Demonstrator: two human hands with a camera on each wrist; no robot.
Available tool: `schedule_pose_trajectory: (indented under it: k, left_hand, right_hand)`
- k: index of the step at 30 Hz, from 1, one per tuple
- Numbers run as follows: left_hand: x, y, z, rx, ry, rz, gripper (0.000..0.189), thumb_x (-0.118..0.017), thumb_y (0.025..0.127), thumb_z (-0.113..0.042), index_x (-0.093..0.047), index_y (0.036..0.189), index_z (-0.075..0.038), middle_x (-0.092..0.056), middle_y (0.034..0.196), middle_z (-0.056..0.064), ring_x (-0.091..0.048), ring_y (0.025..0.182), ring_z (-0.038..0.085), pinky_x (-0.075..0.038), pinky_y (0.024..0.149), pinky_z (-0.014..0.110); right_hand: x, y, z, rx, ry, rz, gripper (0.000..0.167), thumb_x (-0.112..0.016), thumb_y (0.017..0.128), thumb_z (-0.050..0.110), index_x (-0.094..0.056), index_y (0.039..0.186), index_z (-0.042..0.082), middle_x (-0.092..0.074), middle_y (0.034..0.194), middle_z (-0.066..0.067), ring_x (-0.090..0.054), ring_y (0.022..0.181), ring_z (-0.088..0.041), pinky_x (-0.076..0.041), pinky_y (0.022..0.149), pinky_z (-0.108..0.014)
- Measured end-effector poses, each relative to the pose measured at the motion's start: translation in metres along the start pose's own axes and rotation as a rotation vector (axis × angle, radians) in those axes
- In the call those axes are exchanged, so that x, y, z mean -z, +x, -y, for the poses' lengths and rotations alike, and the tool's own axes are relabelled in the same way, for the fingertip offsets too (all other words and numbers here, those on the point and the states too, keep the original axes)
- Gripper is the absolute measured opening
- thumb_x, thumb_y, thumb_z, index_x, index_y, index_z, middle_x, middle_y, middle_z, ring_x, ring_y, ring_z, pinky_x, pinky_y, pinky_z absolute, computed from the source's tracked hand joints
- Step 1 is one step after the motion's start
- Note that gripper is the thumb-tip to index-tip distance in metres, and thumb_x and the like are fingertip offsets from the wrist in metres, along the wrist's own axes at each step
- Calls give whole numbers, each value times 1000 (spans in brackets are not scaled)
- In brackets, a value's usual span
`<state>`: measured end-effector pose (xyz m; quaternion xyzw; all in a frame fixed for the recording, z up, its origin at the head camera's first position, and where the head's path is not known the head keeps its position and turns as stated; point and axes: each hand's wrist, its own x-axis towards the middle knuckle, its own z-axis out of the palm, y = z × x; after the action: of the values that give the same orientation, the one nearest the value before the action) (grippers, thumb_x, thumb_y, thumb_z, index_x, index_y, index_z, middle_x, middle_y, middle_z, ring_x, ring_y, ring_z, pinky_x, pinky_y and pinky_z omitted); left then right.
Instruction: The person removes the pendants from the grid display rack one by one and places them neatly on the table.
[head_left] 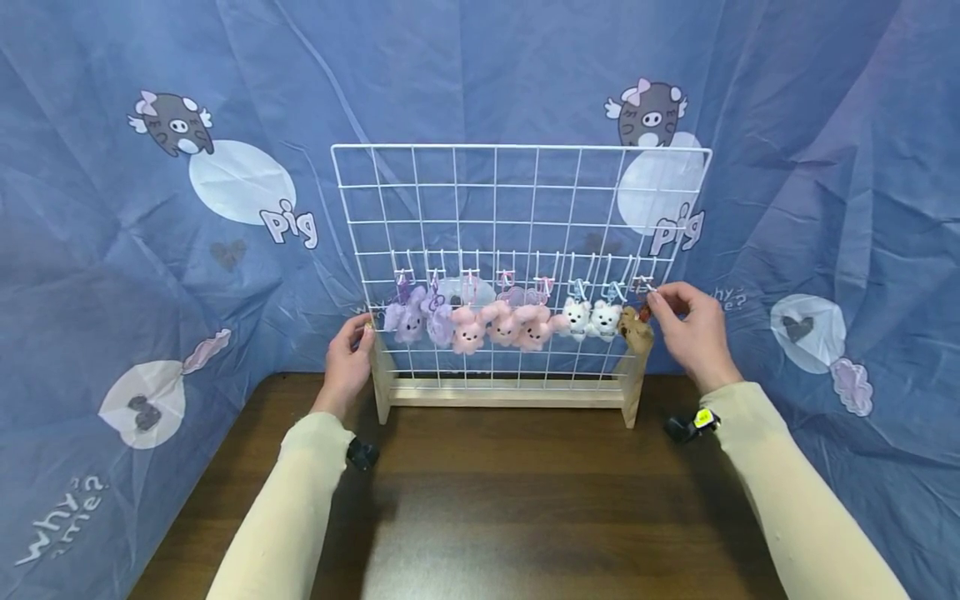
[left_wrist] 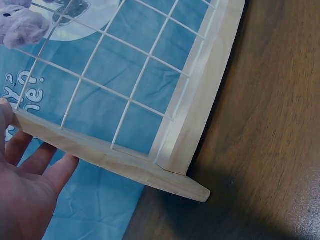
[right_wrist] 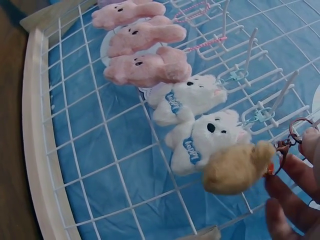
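Brown plush is held by the right hand, its ring pinched between thumb and fingers; whether a hook bears it cannot be told. From the pinch, in the right wrist view, the brown toy lies toward eight o'clock, long axis tilted two-to-eight. White toys are seen toward ten. Farther off, the wooden stand is gripped by the left hand.

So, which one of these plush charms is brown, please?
The rightmost charm, held by the right hand: it alone is light brown; the other charms are purple, pink or white.
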<state>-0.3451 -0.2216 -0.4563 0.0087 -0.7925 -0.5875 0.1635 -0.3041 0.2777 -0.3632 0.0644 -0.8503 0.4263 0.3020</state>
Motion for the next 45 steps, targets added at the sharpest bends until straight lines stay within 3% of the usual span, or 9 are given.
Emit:
schedule_pose_trajectory:
  k: [4,8,16,19,23,28,35,45]
  left_hand:
    - [1,0,0,-5,4,-3,36,-48,113,-17,-56,147,-8,-59,147,22,-53,138,37,-42,112,53]
    - [1,0,-1,-9,-4,-2,36,-49,113,-16,-57,146,-8,-59,147,23,-53,137,37,-43,111,52]
    - [0,-2,-1,7,-8,-2,36,-49,113,-17,-57,147,-9,-59,148,23,-53,138,37,-43,112,53]
    - [1,-1,0,5,-13,3,36,-49,113,-16,-57,147,-9,-58,147,24,-53,137,38,-43,111,53]
    - [1,-1,2,2,-15,10,37,-50,112,-17,-56,148,-9,-58,148,24,-52,138,38,-43,111,54]
    - [2,-1,1,0,-17,12,37,-50,112,-17,-56,148,-9,-58,147,24,-52,138,38,-44,111,54]
    - [2,0,1,-1,-25,11,36,-51,112,-20,-58,147,-10,-59,147,23,-54,136,36,-45,108,52]
    - [5,-3,0,58,-89,48,40,-51,113,-24,-54,151,-13,-57,147,23,-55,129,32,-50,102,54]
  right_hand:
    - [2,-1,3,-41,73,53,28,-59,109,23,-67,114,-3,-74,109,-25,-64,82,-1,-55,70,-18]
    - [6,-4,7,-123,182,114,32,-52,112,25,-58,123,-5,-73,117,-26,-69,85,-4,-62,69,-28]
    - [14,-6,15,-154,266,145,33,-50,112,33,-54,122,2,-79,100,10,-71,82,-5,-61,64,-32]
    - [18,-8,17,-154,290,151,33,-49,112,33,-53,120,2,-78,96,16,-71,82,-5,-57,57,-30]
    - [21,-12,19,-163,328,172,32,-50,112,31,-53,121,0,-77,95,15,-71,82,-6,-56,54,-28]
    - [22,-20,17,-167,363,220,20,-51,112,29,-56,116,10,-78,94,15,-72,82,-7,-57,54,-28]
    - [15,-36,7,-181,407,275,29,-51,112,25,-50,119,-3,-78,93,13,-73,83,-4,-60,59,-29]
    - [-1,-61,-16,-239,385,394,26,-50,113,22,-49,117,-4,-79,95,3,-71,84,-6,-62,65,-34]
